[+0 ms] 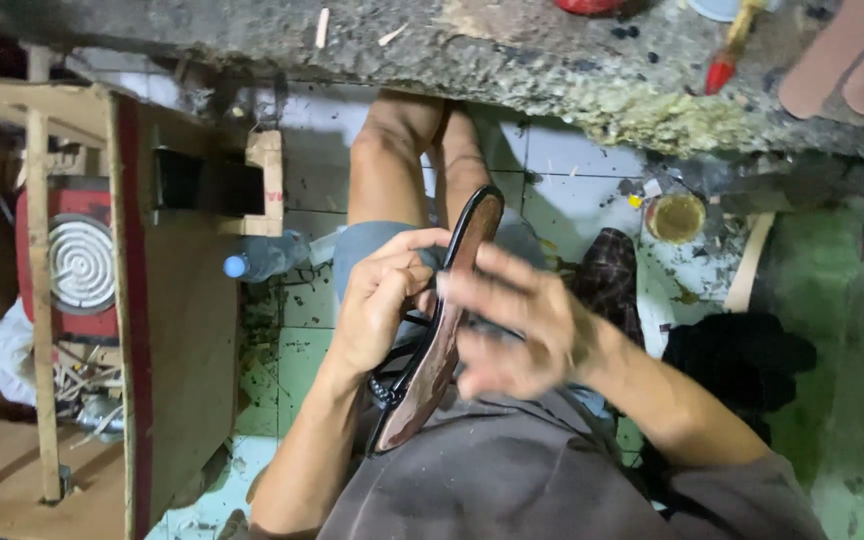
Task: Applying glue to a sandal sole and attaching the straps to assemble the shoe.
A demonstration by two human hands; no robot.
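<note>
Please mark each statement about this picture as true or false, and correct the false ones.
1. The left hand holds a shoe sole. True.
2. The right hand rests flat on the floor. False: it is at the sole, blurred.
3. A red-tipped brush lies on the rough bench top. True.
4. The small round tin stands on the bench. False: it is on the tiled floor.
5. A plastic bottle lies on the floor. True.

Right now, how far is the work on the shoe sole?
Done: the sole is already cut to shape, with a black rim. In hand: the left hand grips it while the blurred right hand passes over its brown face. Left: no upper shows on it yet.
</note>
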